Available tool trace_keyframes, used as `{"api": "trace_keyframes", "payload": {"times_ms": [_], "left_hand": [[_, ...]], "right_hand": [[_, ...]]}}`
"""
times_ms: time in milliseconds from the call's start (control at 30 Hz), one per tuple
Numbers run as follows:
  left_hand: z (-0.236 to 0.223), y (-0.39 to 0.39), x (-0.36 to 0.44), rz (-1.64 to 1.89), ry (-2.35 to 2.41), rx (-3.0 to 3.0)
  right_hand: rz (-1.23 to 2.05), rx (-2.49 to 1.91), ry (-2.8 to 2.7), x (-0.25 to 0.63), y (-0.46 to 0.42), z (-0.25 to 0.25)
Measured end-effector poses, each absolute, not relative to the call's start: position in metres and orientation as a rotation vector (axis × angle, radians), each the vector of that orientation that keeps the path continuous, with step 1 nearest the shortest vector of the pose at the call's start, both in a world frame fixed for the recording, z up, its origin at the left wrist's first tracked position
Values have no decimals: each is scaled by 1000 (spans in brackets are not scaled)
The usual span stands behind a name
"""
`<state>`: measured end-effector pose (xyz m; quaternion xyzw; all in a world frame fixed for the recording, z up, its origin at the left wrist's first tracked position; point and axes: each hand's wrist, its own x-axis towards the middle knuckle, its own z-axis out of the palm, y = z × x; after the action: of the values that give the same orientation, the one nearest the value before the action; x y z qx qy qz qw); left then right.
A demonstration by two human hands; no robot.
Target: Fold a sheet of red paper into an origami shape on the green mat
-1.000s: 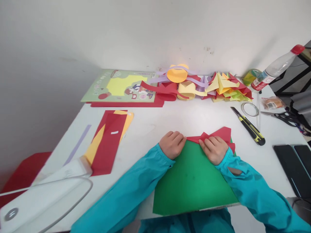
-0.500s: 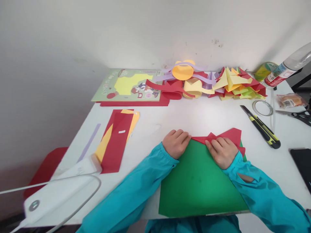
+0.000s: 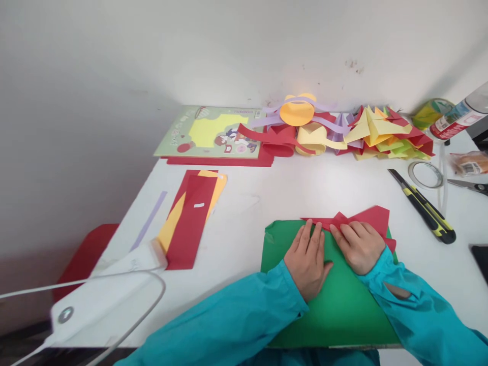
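A folded red paper (image 3: pixel 372 219) with a long narrow point to the left lies along the far edge of a green sheet (image 3: pixel 339 310). My left hand (image 3: pixel 308 259) rests flat on the green sheet, its fingers stretched out and their tips touching the narrow point. Over the middle of the folded paper, my right hand (image 3: pixel 358 246) has its fingers curled and pressed together, gripping the paper near the fold. Part of the red paper is hidden under that hand.
Left lie red and yellow paper strips (image 3: pixel 193 229) and a white corded device (image 3: pixel 110 292). A utility knife (image 3: pixel 423 206), a tape roll (image 3: pixel 426 175) and scissors (image 3: pixel 468 185) are at right. Behind stand paper crafts (image 3: pixel 381 134), a picture pad (image 3: pixel 206 134) and a bottle (image 3: pixel 457 117).
My left hand has let go of the paper's left tip, moved right and spread flat onto the green sheet and point. My right hand stays on the folded paper. The view has shifted slightly left.
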<state>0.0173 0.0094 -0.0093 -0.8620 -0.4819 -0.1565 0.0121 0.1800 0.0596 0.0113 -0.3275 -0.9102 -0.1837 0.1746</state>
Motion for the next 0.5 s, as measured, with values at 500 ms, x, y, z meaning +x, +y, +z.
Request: {"api": "trace_keyframes", "payload": {"times_ms": [500], "left_hand": [[-3,12,15,-377,-1562,-2658]], "right_hand": [[-494,-936,-2554,181,59,8]]}}
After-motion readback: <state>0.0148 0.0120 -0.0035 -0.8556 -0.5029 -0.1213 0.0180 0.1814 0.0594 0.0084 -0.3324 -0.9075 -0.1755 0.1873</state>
